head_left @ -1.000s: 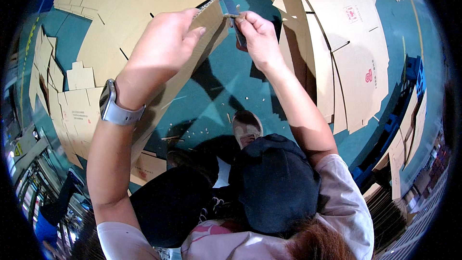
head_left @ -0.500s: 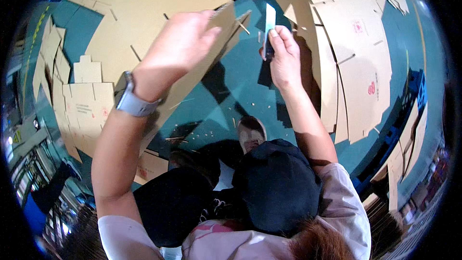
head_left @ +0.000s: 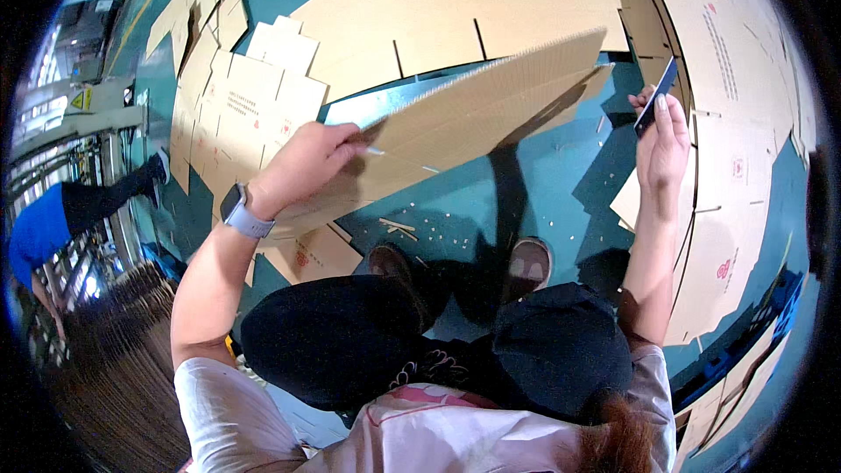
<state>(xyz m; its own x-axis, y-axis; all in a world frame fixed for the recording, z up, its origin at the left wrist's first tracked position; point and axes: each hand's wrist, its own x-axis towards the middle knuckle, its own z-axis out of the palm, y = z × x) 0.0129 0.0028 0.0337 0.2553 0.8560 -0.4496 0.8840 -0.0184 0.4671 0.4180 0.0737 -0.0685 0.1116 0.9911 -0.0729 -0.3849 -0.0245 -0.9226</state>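
Note:
A large brown cardboard sheet [head_left: 491,105] stands tilted in front of me, its cut edge showing the corrugations. My left hand [head_left: 305,165], with a watch on its wrist, is closed on the near left part of its upper edge. Some of the fingers are hidden behind the board. Off to the right, my right hand [head_left: 663,153] grips a knife [head_left: 664,86] with a flat blade and a dark handle. Its blade points up and away from me, apart from the sheet.
Flat cardboard pieces [head_left: 420,9] lie ahead on the green floor [head_left: 438,210]. More cardboard stacks stand at left [head_left: 254,96] and right [head_left: 727,166]. Small scraps [head_left: 399,228] lie by my shoes [head_left: 529,263]. Another person in blue [head_left: 44,221] bends at the far left.
The view has swung left. My left hand has come down along the sheet's edge, and the sheet shows broader. The right hand, still with the knife, is now farther from the left.

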